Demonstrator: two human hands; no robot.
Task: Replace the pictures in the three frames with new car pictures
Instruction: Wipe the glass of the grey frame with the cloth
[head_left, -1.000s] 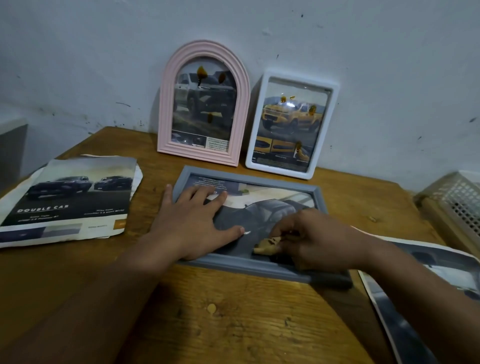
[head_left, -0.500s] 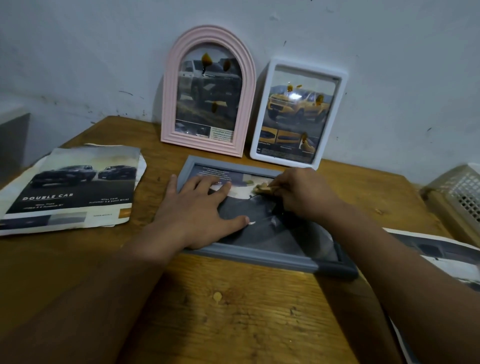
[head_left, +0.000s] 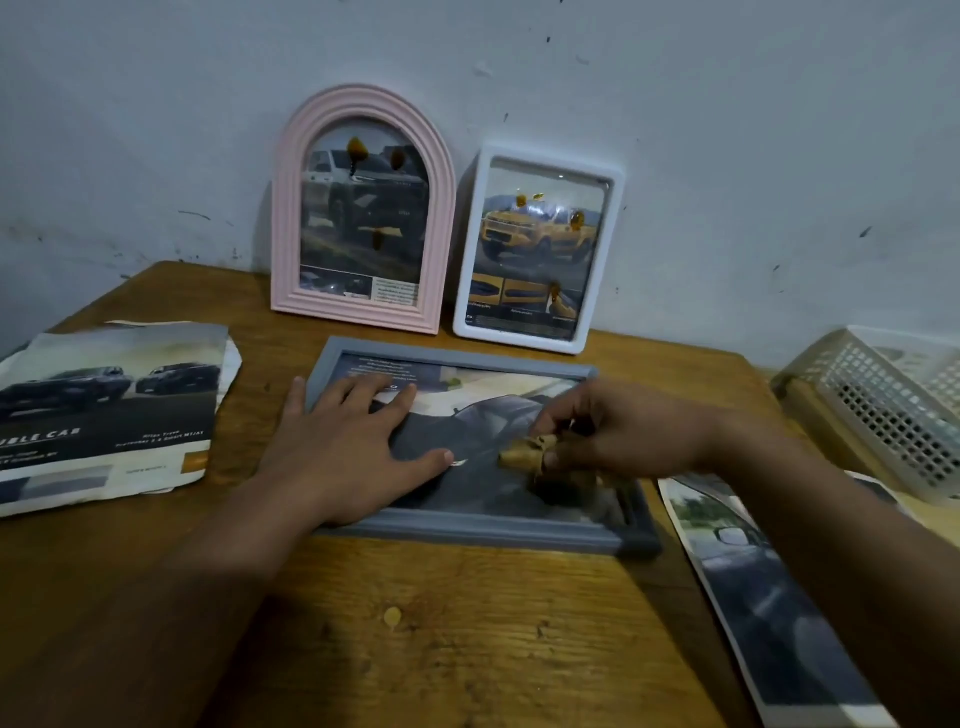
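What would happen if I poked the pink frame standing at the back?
The pink arched frame would probably tip easily: it stands tall on a narrow bottom edge and seems to lean on the wall. Pushed from the front, it likely just presses against the wall; nudged sideways, it may slide or fall on the wooden table. It looks stiff, not floppy.

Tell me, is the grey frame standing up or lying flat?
Lying flat: the grey frame rests face-up on the table, left hand pressing its picture.

Person, head-camera view: two bare forearms, left hand (head_left: 348, 447) entering from 7 o'clock, right hand (head_left: 623, 436) from 4 o'clock. No sleeves, rings, watch visible.
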